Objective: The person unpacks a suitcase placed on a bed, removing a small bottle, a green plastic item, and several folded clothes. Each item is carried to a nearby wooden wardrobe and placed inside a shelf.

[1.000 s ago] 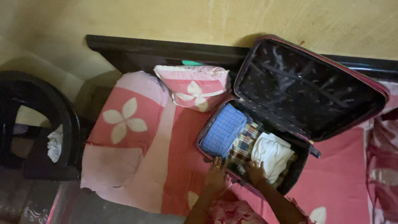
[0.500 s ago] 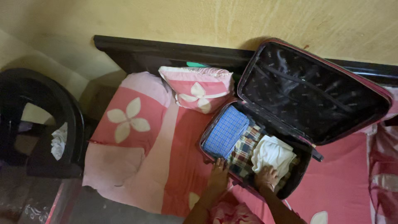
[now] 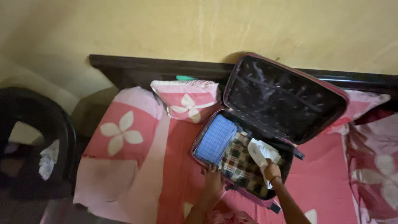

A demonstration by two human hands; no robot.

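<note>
Pink suitcase (image 3: 232,182) lies open, already holding blue and checked (image 3: 240,164) folds; right hand (image 3: 271,171) grips white cloth (image 3: 262,152) inside, left hand (image 3: 213,177) rests flat on its rim.

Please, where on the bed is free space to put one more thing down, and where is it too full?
Free: the bedsheet between the flowered pillow and the bed's near edge, left of the suitcase. Crowded: the suitcase base, filled by blue checked cloth, plaid cloth, white cloth and both hands.
</note>
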